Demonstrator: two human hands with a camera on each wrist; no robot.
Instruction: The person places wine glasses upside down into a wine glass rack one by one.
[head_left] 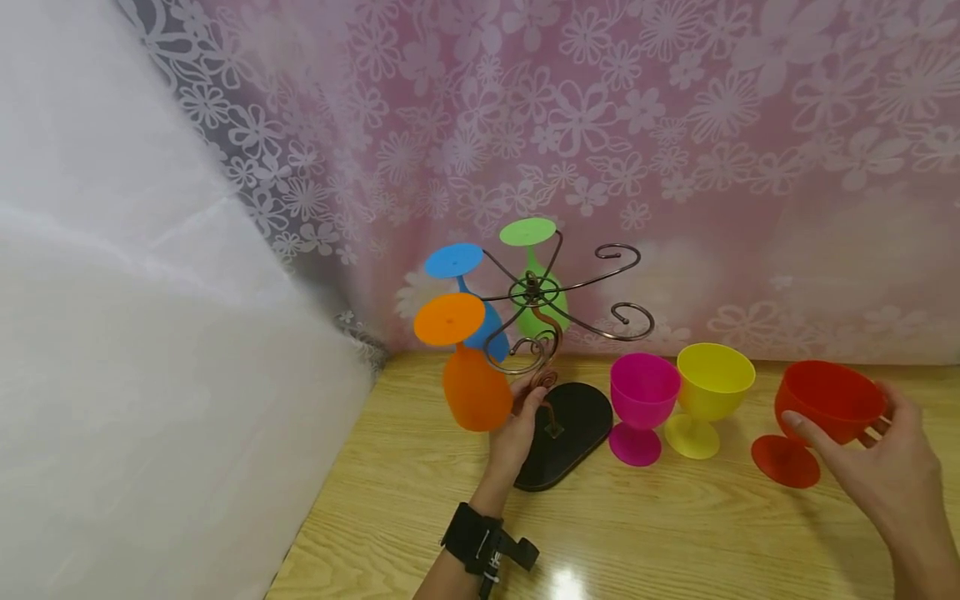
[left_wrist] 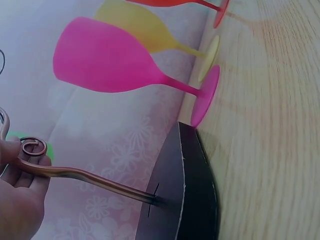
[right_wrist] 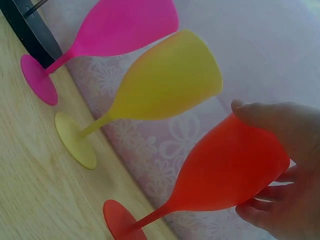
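At the right, my right hand (head_left: pixel 888 471) holds the bowl of a red wine glass (head_left: pixel 825 400), thumb on the near side and fingers round the far side. Its foot is low at the wooden table. My left hand (head_left: pixel 510 437) grips the copper-coloured post (left_wrist: pixel 85 177) of a metal wine glass rack (head_left: pixel 534 292), just above its black base (head_left: pixel 585 412). Three glasses hang upside down by their feet from the rack's curled arms: orange (head_left: pixel 476 392), blue (head_left: pixel 454 261) and green (head_left: pixel 528 232). Other curled arms hold no glass.
A magenta wine glass (head_left: pixel 643 392) and a yellow wine glass (head_left: pixel 715 383) stand upright between the rack base and the red glass. Behind the wooden table (head_left: pixel 637 533) hangs a pink flowered curtain (head_left: pixel 465 125). White sheeting (head_left: pixel 135 333) borders the left side.
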